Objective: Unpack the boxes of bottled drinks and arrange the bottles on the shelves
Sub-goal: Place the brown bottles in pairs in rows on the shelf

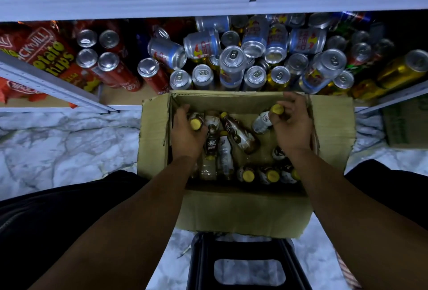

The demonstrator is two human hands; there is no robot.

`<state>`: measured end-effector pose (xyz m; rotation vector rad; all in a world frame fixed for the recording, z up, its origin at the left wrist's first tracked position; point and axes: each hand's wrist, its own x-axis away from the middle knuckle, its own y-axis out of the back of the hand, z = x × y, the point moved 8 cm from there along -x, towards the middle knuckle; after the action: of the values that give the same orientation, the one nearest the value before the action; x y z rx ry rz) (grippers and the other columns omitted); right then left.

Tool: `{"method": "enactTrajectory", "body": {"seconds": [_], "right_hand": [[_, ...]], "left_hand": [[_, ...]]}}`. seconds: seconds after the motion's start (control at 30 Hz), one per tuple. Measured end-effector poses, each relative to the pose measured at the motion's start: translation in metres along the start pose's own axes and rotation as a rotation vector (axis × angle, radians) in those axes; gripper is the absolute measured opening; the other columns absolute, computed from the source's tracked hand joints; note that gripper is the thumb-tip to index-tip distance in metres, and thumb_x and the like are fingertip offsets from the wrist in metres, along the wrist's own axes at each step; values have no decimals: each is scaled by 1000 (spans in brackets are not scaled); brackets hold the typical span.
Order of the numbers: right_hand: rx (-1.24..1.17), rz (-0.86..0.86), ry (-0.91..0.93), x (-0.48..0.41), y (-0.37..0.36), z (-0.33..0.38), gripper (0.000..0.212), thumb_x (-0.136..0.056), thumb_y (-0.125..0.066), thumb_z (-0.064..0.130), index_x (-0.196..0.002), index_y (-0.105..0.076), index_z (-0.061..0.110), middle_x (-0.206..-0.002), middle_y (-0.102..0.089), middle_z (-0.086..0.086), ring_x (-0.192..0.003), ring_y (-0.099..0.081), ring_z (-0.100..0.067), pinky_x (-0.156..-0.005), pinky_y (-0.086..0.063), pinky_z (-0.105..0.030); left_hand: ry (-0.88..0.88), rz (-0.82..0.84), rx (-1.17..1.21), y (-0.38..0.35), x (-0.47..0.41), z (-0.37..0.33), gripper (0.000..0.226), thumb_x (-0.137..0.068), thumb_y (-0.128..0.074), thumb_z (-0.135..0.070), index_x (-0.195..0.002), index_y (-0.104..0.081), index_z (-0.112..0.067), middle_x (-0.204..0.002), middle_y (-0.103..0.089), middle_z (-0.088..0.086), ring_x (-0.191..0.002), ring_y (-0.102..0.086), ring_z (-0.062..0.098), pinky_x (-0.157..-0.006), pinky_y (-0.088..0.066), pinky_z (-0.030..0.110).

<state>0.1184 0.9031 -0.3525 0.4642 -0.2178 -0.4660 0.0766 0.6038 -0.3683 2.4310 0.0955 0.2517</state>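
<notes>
Marble floor (58, 141) surrounds the box (243, 211). Left hand (185, 137) grips the left bottle (196, 121) and right hand (293, 127) grips the right bottle (264, 120), mid-unpacking. Both probably need lifting out next.

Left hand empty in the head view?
No, the left hand grips a yellow-capped dark plastic bottle inside the open brown cardboard box, and the right hand grips a yellow-capped white-labelled bottle.

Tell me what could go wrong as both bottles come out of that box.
1. The right hand holds its bottle only near the yellow cap, so it might slip on lifting.
2. Cans on the shelf lie heaped on each other; setting bottles there may topple some.
3. The box seems to sit on a narrower black stool and could tip.
</notes>
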Motion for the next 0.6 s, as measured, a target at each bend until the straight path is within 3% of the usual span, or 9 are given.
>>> {"method": "enactTrajectory", "body": {"seconds": [0.1, 0.2, 0.33, 0.4, 0.5, 0.6], "right_hand": [[14, 39, -4, -1, -11, -1, 50, -89, -73, 5, -133, -54, 17, -114, -65, 4, -108, -60, -7, -91, -46, -11], [21, 68, -20, -3, -21, -5, 47, -89, -74, 6, -131, -55, 14, -112, -64, 5, -106, -60, -8, -89, -47, -14], [8, 79, -15, -3, -32, -7, 45, -88, -76, 6, -129, -57, 10, -115, -65, 4, -107, -60, -7, -87, -44, -5], [6, 93, -20, -4, -36, -6, 45, -88, -77, 8, -129, -58, 11, -115, -63, 7, -110, -61, -8, -91, -47, -10], [19, 98, -1, -3, -40, -7, 45, -88, -77, 9, -129, -60, 11, -117, -65, 8, -113, -63, -12, -99, -52, -27], [67, 76, 25, -2, -40, -10, 44, -87, -77, 11, -128, -62, 14, -119, -69, -1, -112, -66, -18, -99, -54, -37]], "left_hand": [[-8, 13, 14, 1, -6, -8, 54, -83, -81, -18, -128, -52, -10, -124, -65, 1, -114, -62, 24, -87, -43, 24], [-43, 10, 15, 3, -15, -15, 49, -84, -81, -24, -121, -52, -15, -111, -69, -2, -101, -68, 22, -77, -47, 25], [-113, 49, 42, -1, -25, -32, 51, -83, -82, -33, -121, -48, -22, -115, -71, -2, -103, -69, 22, -83, -58, 40], [-122, 61, 37, -2, -26, -34, 52, -83, -83, -30, -122, -49, -19, -116, -71, -3, -105, -69, 20, -85, -58, 42], [-114, 61, 60, -1, -28, -29, 51, -81, -80, -41, -117, -47, -29, -113, -72, -8, -104, -71, 17, -84, -59, 46], [-103, 63, 79, 0, -28, -30, 50, -80, -81, -43, -113, -44, -34, -107, -73, -7, -98, -72, 16, -81, -60, 46]]}}
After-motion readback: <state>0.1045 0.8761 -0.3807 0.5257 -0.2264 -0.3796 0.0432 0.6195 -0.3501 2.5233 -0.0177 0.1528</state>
